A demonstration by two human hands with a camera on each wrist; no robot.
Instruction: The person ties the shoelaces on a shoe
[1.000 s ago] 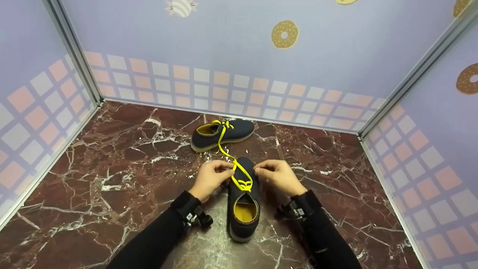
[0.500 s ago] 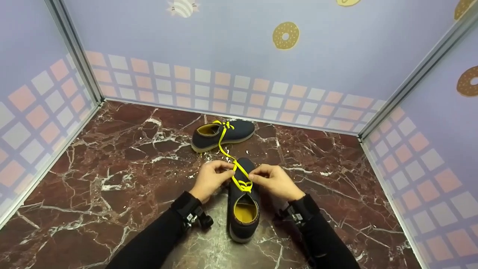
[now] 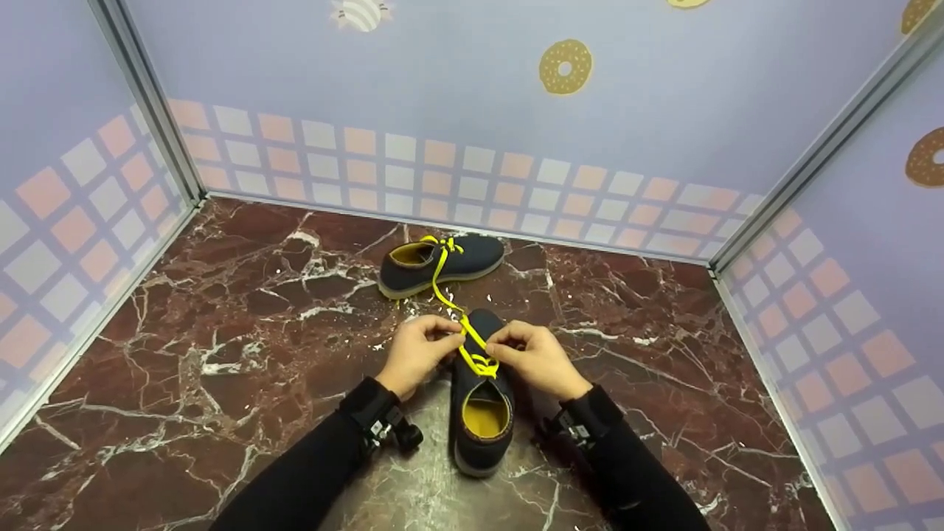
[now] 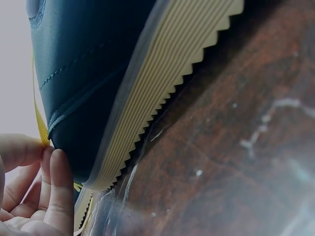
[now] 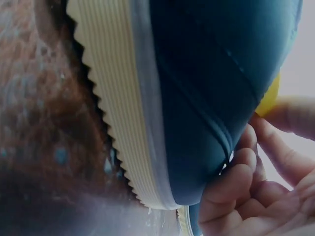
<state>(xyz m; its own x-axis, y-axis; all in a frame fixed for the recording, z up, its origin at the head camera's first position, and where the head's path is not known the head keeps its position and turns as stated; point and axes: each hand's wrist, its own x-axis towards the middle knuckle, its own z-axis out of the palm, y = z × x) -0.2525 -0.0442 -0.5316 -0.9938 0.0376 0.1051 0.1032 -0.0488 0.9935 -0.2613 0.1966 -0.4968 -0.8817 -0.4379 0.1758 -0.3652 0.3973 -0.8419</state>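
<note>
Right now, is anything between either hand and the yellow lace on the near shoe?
Nothing visible: the left hand and the right hand both pinch the yellow lace over the near shoe; the far shoe sits beyond them.

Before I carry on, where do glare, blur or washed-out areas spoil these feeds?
Head view: left hand and right hand read clearly, with a pale sheen on the floor left of the near shoe; left wrist: background washed out pale, floor soft, hazy toward the bottom; right wrist: floor blurred, bottom edge hazy, background bleached behind the yellow lace.
</note>
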